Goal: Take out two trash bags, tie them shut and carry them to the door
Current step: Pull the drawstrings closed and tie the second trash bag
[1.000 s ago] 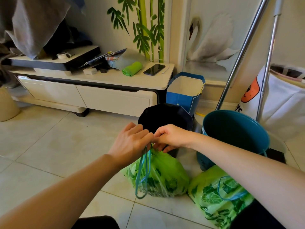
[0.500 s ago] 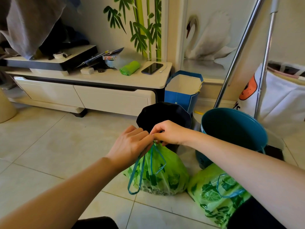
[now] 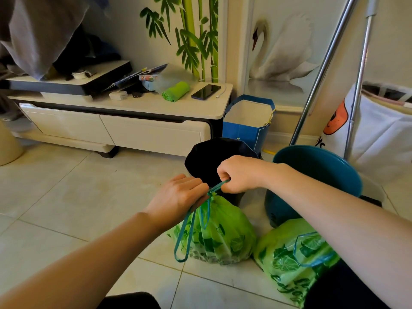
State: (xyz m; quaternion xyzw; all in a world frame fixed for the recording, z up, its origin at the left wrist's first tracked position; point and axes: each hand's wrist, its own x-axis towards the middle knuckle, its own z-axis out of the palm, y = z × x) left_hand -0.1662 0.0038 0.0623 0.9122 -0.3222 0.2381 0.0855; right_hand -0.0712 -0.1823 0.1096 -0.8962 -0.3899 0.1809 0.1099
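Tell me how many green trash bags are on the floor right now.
2. One green bag stands in front of the black bin, its drawstring pulled by both hands. The second bag lies lower right beside the teal bin.

2 bare forearms [image 3: 93, 259], no sleeves; dark trousers [image 3: 343, 288] below.
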